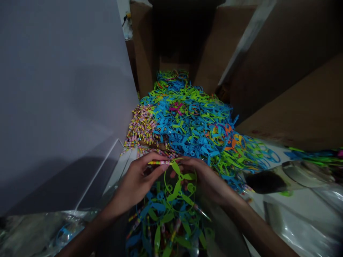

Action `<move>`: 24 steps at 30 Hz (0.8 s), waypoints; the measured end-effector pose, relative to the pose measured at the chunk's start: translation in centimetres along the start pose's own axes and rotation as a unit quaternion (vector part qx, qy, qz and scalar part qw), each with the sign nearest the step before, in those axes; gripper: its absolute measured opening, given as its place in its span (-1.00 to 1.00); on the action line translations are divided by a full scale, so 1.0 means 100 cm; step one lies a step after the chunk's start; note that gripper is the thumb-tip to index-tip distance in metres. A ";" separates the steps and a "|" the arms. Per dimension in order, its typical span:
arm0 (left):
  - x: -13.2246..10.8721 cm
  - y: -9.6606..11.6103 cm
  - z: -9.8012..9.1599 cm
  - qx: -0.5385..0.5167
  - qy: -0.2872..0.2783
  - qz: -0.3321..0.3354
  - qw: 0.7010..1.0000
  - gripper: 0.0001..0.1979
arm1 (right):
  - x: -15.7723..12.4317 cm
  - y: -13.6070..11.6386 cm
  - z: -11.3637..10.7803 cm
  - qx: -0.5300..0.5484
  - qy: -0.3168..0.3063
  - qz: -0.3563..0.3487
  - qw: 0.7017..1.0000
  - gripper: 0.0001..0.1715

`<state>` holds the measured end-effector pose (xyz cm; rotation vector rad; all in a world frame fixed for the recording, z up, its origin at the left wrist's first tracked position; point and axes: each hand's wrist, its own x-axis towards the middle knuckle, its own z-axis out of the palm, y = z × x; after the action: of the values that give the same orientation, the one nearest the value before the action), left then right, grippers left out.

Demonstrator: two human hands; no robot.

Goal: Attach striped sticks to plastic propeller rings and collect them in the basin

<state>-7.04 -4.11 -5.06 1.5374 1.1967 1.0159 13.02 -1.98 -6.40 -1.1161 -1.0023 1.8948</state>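
The left hand [135, 184] is pinched shut on a thin striped stick [158, 162], yellow and pink. The right hand [205, 180] is curled partly shut at a green plastic propeller [180, 182]. Its fingers go behind the propeller's ring, so I can't see just how they hold it.

The stick lies almost flat, going left to right, and its tip points at the middle of the propeller, very close to it. The propeller's round ring stands up, a bit tilted, with its face toward the person. Both are held up over a pile of blue and green propellers with sticks in them [167, 228].

Just past the hands is a big heap of blue and green propellers [193, 123], with a heap of striped sticks [142, 130] on its left. Brown cardboard walls [225, 53] rise beyond the heap. A tall grey board [59, 89] stands to the left, with some open room before it. Shiny clear plastic [297, 221] lies to the right, beside a dark thing [265, 182] too blurry to tell.
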 end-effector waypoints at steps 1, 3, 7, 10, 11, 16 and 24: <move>0.000 -0.001 0.001 0.008 -0.001 0.005 1.000 -0.81 | -0.001 0.001 0.001 0.002 -0.002 0.006 1.000 -0.73; 0.000 -0.001 0.002 0.009 -0.003 0.001 1.000 -0.82 | -0.003 0.002 0.004 -0.018 0.015 -0.001 1.000 -0.73; 0.002 0.003 -0.001 -0.001 -0.005 -0.013 1.000 -0.83 | -0.005 0.000 0.004 -0.126 -0.045 -0.076 0.988 -0.78; 0.002 0.007 -0.008 0.002 -0.053 -0.001 0.999 -0.82 | -0.008 -0.004 0.004 -0.210 -0.082 -0.123 0.966 -0.76; 0.002 0.008 -0.011 0.007 -0.076 -0.002 0.997 -0.81 | -0.010 -0.006 0.005 -0.233 -0.085 -0.134 0.959 -0.76; 0.001 0.011 -0.022 0.033 -0.147 -0.023 0.988 -0.79 | -0.017 -0.007 0.006 -0.286 -0.074 -0.155 0.943 -0.73; -0.001 0.008 -0.029 0.128 -0.228 -0.003 0.965 -0.82 | -0.022 -0.004 0.007 -0.398 -0.095 -0.200 0.890 -0.68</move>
<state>-9.62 -3.84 -3.58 1.8420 1.0272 0.4706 13.32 -3.90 -5.04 -1.0273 -2.0589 1.2725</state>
